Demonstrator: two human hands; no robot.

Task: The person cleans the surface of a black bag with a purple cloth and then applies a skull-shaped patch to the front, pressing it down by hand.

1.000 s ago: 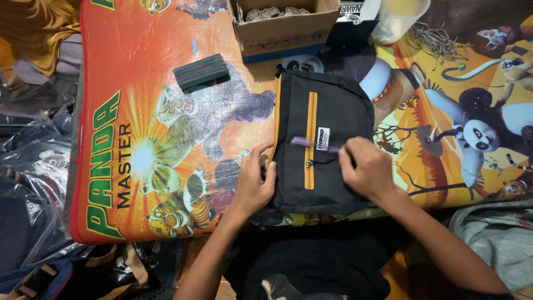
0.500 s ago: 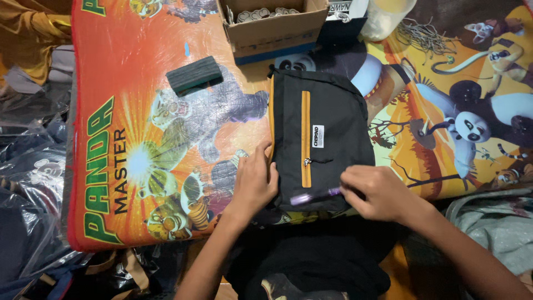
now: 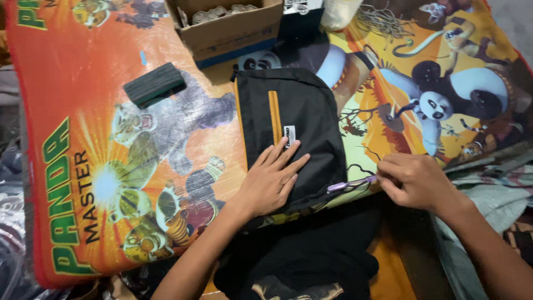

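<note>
A bright orange cartoon-printed mat (image 3: pixel 83 83) fills the frame. On it lie a black fabric pouch with an orange stripe (image 3: pixel 291 139) at centre, a dark ribbed rectangular block (image 3: pixel 154 84) at upper left, and an open brown cardboard box (image 3: pixel 233 28) at the top.

Cardboard box (image 3: pixel 233 28) cut by top edge; contents too small to tell.

A bright cartoon-printed mat (image 3: pixel 111 166) covers most of the frame — orange at the left, animal figures across the right. Crumpled plastic wrapping (image 3: pixel 11 183) lies along the left edge, grey fabric (image 3: pixel 488 200) at the lower right — light is dim and even.
</note>
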